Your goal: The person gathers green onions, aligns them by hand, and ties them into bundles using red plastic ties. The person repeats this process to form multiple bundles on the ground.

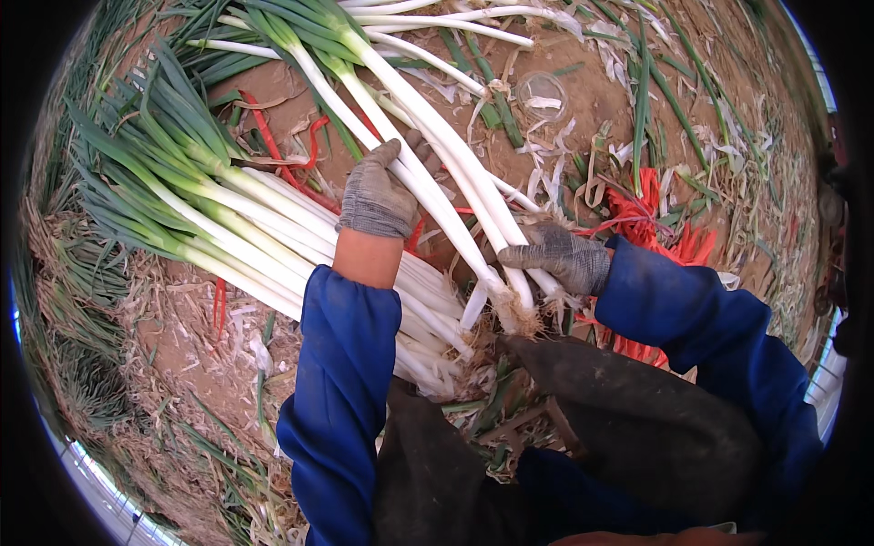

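Several long green onions (427,153) with white stalks and green tops slant across the middle. My left hand (384,188), in a grey work glove, is closed around their stalks partway up. Near the root ends, my gloved right hand (561,258) grips the same stalks, its thumb lying over them. Their roots (515,315) hang by my dark trouser leg. Beneath my left forearm rests a large pile of green onions (256,228), tops to the left and roots to the right. Red strips (273,147) run under that pile.
A bunch of red plastic ties (638,218) lies right of my right hand. Farther off, a clear round container (541,97) sits on the soil, and more green onions (437,27) lie at the top. Cut leaves and peeled skins litter the ground. Dark green leaves (89,368) are heaped at left.
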The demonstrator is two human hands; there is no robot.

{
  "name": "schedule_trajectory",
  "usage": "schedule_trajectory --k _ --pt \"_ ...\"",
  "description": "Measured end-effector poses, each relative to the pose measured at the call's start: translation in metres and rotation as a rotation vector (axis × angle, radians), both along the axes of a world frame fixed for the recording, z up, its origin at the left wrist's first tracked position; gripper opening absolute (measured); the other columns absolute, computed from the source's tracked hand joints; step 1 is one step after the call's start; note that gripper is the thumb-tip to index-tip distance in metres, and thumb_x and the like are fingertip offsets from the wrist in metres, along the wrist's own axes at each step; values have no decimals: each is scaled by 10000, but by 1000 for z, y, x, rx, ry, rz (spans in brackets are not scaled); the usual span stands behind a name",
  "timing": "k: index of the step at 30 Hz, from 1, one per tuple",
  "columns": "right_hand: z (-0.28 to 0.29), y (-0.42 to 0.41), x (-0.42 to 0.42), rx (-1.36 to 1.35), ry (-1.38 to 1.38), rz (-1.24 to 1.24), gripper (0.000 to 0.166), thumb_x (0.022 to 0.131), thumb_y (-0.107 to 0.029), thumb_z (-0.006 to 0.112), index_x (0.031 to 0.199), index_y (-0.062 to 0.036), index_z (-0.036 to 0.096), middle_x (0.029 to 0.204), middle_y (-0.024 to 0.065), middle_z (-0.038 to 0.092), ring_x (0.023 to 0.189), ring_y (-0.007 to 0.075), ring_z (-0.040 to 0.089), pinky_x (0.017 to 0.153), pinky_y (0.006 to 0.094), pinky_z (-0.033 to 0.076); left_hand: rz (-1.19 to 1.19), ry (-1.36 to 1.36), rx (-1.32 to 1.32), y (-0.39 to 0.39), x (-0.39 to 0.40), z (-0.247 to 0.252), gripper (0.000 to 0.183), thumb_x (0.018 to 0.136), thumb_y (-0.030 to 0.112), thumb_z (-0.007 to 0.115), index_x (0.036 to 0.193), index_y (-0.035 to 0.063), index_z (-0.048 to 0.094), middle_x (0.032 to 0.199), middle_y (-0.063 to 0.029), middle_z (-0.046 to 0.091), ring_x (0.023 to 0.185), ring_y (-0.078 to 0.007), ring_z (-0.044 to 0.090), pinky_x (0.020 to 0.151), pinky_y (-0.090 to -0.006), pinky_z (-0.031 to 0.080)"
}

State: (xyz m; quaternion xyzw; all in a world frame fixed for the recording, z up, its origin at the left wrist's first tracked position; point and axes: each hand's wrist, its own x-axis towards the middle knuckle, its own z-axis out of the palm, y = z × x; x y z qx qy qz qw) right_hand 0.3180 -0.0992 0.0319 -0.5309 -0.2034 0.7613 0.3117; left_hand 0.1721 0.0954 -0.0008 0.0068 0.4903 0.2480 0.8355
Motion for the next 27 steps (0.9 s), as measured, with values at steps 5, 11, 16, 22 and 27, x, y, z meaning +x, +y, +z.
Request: schedule_trajectory --k 5,11,16,22,27 --pt "2 -3 -9 37 114 -100 547 865 -295 756 1283 -1 560 1111 102 649 987 141 599 857 300 508 27 -35 31 6 -11 -13 321 1007 156 455 1259 -36 504 1181 -213 602 1130 -395 597 969 -661 472" --pt "-34 3 26 -105 -131 -159 455 840 -315 776 1130 18 666 912 101 704 825 156 662 780 307 529 -78 -27 63 -22 -25 -16 362 941 43 471 1254 -136 451 1292 -294 526 1221 -454 533 1045 -614 467" --pt "-20 18 15 8 -118 -43 550 869 -333 747 1257 25 592 1074 124 695 906 162 664 818 302 526 19 -155 32 -56 9 -7 361 998 152 544 1311 -22 494 1282 -207 558 1174 -319 569 1046 -493 477" --pt "41 -1 -24 -221 203 -135 544 880 -293 741 1283 5 530 1088 129 661 883 222 687 823 395 596 -124 -386 30 -39 2 -8 401 888 303 739 1122 -3 627 959 -151 704 851 -287 696 788 -444 611" --pt "43 -6 -32 -293 385 -192 533 869 -234 751 1285 2 517 1046 127 662 909 238 687 791 370 589 -70 -133 146 -54 0 -17 376 895 286 733 1104 -11 632 934 -141 707 788 -258 708 673 -401 633"
